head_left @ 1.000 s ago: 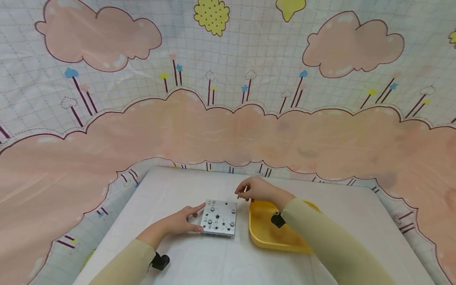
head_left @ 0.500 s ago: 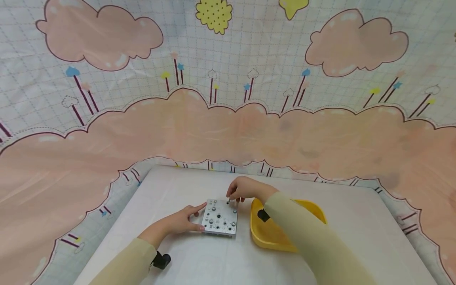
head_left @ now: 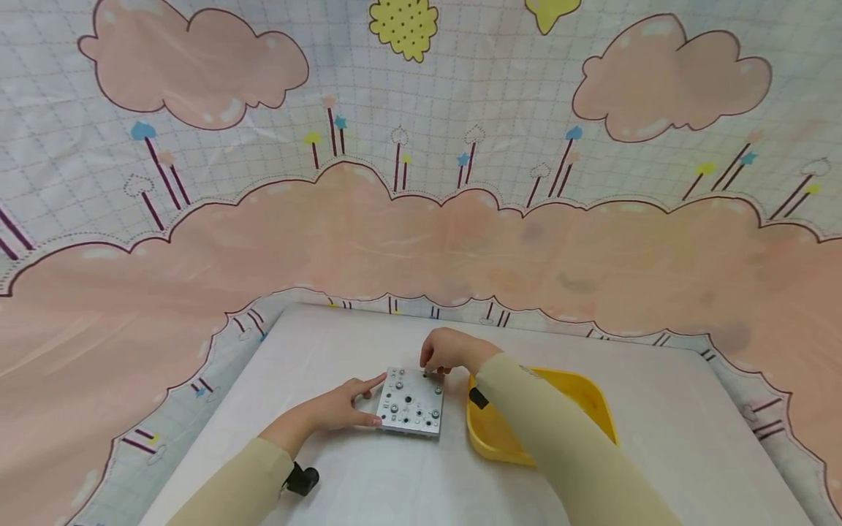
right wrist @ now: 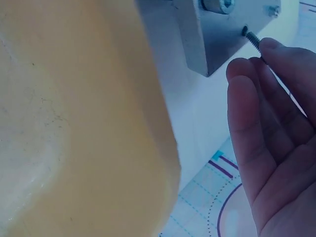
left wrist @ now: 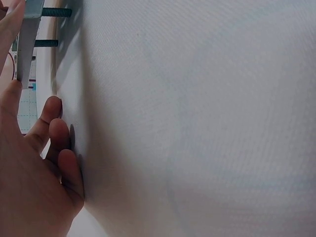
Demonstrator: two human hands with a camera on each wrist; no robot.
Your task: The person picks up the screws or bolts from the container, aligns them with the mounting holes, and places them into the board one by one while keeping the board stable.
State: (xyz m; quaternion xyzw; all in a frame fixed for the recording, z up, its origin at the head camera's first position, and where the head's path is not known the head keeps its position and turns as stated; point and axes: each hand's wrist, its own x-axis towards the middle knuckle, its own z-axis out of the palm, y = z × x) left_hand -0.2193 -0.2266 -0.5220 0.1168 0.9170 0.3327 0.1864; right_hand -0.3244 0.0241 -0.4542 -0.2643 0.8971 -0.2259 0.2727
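Observation:
A square silver metal plate (head_left: 414,406) with several holes and seated socket-head screws lies on the white table. My left hand (head_left: 337,406) touches its left side, thumb and index finger stretched toward the two left corners. Threaded screw ends (left wrist: 52,43) stick out beneath the plate in the left wrist view. At the plate's far right corner, my right hand (head_left: 450,352) pinches a small threaded screw (right wrist: 253,39) between thumb and fingers. The screw's tip is at a hole in the plate, tilted in the right wrist view; its head is hidden by the fingers.
A yellow plastic tray (head_left: 483,446) stands right of the plate, partly under my right forearm. What lies in it is mostly hidden by the sleeve. The white table (head_left: 368,486) ends at a patterned cloth backdrop (head_left: 395,248).
My right hand has moved left from beside the yellow tray to the plate's far right corner, bringing the screw down to a hole. My left hand stays at the plate's left side.

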